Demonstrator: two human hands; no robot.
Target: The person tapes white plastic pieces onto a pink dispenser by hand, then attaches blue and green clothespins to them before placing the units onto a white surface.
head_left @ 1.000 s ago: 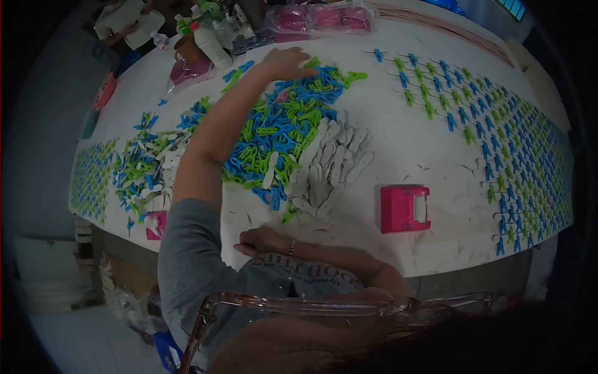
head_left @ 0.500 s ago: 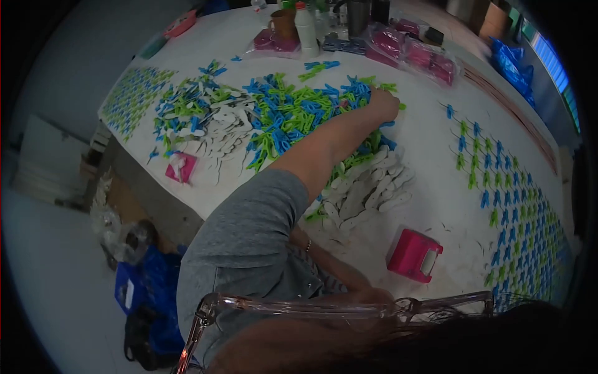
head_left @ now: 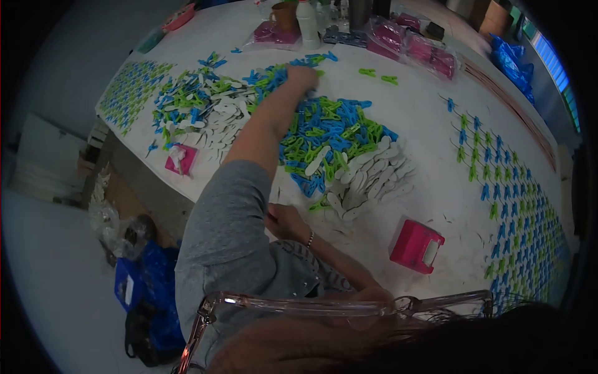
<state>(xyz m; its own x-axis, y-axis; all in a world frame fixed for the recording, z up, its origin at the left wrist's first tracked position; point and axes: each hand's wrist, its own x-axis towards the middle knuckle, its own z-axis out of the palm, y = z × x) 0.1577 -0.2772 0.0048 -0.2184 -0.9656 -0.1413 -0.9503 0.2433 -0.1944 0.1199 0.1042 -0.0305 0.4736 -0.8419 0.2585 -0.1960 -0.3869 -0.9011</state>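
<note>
The left hand (head_left: 303, 76) reaches to the far edge of the blue and green clothespin pile (head_left: 324, 134), fingers curled onto the pins; what it grips, I cannot tell. The right hand (head_left: 281, 219) rests loosely closed at the near desk (head_left: 430, 112) edge. The outstretched forearm could drag pins into the white pieces (head_left: 370, 177) or scatter the sorted rows (head_left: 511, 187) at right.

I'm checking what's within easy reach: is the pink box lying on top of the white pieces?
No, the pink box sits on bare table, apart from the white pieces.
</note>
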